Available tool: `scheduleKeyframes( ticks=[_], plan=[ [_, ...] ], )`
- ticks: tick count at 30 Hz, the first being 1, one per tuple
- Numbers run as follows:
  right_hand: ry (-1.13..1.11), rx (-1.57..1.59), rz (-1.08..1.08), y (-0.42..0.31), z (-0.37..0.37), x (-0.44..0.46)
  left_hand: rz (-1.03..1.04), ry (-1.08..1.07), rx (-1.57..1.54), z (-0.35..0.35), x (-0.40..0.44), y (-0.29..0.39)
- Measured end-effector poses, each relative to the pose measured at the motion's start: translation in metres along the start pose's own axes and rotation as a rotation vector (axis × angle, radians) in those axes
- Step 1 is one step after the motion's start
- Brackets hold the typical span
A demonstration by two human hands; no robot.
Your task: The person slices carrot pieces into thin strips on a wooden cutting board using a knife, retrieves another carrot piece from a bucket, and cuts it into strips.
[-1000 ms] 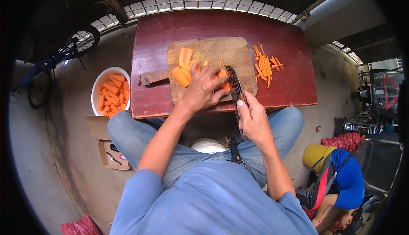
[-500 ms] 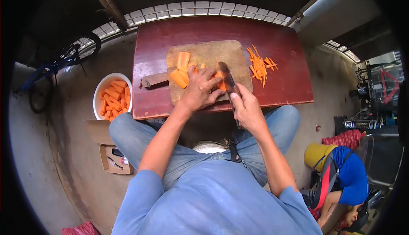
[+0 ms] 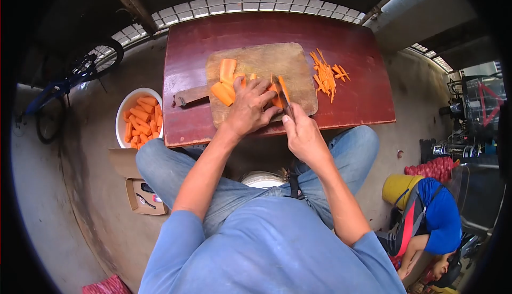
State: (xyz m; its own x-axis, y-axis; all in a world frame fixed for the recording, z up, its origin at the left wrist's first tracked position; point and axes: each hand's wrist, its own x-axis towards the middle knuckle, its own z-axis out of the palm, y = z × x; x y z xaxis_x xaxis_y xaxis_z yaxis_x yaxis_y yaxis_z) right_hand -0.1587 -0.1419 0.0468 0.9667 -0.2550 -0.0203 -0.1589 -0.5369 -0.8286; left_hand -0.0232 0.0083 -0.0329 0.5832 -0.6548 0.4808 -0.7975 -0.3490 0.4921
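A wooden cutting board [image 3: 298,62] with a handle lies on the dark red table. My left hand [image 3: 249,105] presses down on an orange carrot piece [image 3: 275,101], fingers bent over it and partly hiding it. My right hand [image 3: 304,134] is closed around the handle of a knife [image 3: 283,99], its dark blade at the carrot's right side. A thin carrot slice [image 3: 284,87] stands just right of the blade. Left of my fingers rest larger carrot chunks [image 3: 228,70]. Right of the board, directly on the table, is a pile of carrot strips [image 3: 326,78].
A white bucket of peeled carrots [image 3: 121,121] stands left of the table [image 3: 362,99]. Below it is an open cardboard box [image 3: 132,198] with small items. A bicycle [image 3: 64,89] is at far left. At right, a person in blue [image 3: 440,214] bends near a yellow bucket [image 3: 397,188].
The knife blade has tipped steeper and narrower in view, and a thin slice now shows on its right. My left hand stays on the carrot. The view has shifted slightly.
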Motion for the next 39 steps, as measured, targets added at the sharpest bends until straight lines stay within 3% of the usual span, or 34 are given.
scheduleKeyframes(
  ticks=[7, 20, 26, 36, 39],
  plan=[
    [-0.086, 0.099, 0.18, -0.013, -0.021, 0.001, -0.002, 0.025, -0.026, 0.004, -0.002, -0.005],
    [-0.098, 0.078, 0.139, -0.002, -0.015, 0.017, -0.003, 0.0, -0.038, 0.006, 0.0, -0.008],
    [-0.106, 0.101, 0.222, -0.011, -0.023, -0.001, -0.044, -0.013, -0.093, -0.005, -0.003, 0.0],
    [-0.097, 0.056, 0.14, -0.001, -0.01, 0.018, -0.028, -0.008, -0.07, -0.002, 0.0, -0.002],
    [-0.148, 0.11, 0.291, -0.02, -0.024, 0.018, -0.022, -0.002, -0.071, -0.001, 0.001, -0.003]
  ],
)
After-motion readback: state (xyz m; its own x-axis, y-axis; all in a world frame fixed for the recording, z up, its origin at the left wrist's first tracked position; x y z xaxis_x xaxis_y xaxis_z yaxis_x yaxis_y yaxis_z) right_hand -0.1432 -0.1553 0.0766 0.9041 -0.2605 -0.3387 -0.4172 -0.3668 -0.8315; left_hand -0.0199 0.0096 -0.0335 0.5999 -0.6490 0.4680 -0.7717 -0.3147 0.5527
